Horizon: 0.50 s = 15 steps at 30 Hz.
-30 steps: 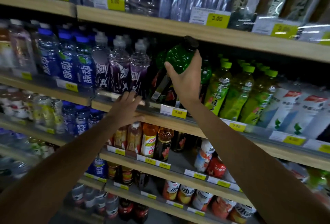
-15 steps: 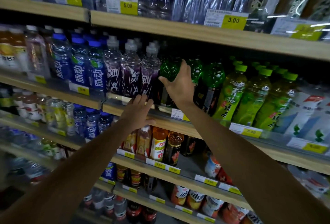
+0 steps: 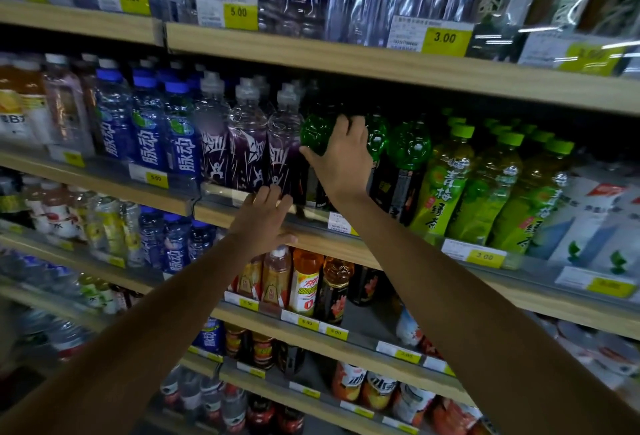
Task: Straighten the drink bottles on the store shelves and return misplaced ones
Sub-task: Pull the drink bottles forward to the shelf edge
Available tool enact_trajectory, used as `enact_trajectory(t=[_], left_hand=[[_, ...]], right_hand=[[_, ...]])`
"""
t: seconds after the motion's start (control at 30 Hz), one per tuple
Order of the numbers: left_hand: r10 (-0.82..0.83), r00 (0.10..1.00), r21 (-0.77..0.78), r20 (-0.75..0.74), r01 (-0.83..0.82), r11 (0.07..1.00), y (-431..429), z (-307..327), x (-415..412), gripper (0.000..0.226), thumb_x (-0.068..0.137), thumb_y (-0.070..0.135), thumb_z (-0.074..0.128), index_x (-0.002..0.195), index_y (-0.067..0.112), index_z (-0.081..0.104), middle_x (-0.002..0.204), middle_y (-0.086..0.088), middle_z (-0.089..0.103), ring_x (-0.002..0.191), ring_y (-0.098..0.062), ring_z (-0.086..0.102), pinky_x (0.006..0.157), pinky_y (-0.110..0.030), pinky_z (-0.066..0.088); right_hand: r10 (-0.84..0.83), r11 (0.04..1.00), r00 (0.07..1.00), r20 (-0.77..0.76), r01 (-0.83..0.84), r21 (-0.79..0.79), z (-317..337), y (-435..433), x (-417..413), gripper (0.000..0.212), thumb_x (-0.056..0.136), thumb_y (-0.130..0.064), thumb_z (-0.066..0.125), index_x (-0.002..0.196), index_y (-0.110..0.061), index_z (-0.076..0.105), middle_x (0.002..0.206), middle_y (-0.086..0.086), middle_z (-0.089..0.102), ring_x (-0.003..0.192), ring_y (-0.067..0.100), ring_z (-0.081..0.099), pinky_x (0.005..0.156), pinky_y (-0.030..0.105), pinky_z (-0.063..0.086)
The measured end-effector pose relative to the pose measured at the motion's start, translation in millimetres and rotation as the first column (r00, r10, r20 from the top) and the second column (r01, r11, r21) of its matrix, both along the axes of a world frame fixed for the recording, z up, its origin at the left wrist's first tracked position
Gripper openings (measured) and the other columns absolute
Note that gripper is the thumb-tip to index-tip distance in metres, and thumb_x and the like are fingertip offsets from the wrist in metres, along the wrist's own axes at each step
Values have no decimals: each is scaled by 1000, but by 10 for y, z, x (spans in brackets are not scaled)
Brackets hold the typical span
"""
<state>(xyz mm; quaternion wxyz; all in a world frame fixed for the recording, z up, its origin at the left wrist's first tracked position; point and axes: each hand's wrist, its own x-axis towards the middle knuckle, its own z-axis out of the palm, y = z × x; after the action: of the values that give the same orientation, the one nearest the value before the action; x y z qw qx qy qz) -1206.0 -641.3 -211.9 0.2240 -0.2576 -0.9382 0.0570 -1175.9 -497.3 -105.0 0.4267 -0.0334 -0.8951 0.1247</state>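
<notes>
Behind right hand (image 3: 341,164): green bottle (image 3: 317,133) label

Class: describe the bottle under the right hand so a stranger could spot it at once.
On the second shelf from the top, between the purple-labelled bottles and the yellow-green tea bottles, stand dark green bottles. The right hand grips the leftmost dark green bottle. Only these have bumpy deep-green shoulders and black labels.

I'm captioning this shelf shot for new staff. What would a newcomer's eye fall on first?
Two bare arms reach into the middle shelf. The right hand grips a dark green bottle beside the purple-labelled bottles, while the left hand lies open at the wooden shelf edge just below. Next come the bright green tea bottles to the right and the yellow 3.00 price tag on the shelf above.
</notes>
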Motion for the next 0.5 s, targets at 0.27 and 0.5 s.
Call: enact_trajectory(t=[0.27, 0.5], left_hand=[[9, 1000, 13, 10, -9, 1000, 15, 19, 1, 77, 81, 61, 54, 136, 13, 31, 143, -16, 27, 130, -30, 28, 102, -41, 34], [14, 1000, -23, 3, -13, 1000, 8, 24, 5, 77, 83, 62, 51, 137, 12, 29, 143, -15, 27, 129, -30, 28, 102, -41, 33]], right_hand=[[-24, 999, 1000, 17, 25, -39, 23, 14, -24, 68, 78, -53, 67, 119, -4, 43, 121, 12, 49, 72, 23, 60, 46, 27, 33], [-58, 998, 996, 74, 55, 43, 13, 23, -86, 65, 84, -50, 62, 126, -4, 42, 125, 12, 49, 77, 24, 63, 50, 29, 35]])
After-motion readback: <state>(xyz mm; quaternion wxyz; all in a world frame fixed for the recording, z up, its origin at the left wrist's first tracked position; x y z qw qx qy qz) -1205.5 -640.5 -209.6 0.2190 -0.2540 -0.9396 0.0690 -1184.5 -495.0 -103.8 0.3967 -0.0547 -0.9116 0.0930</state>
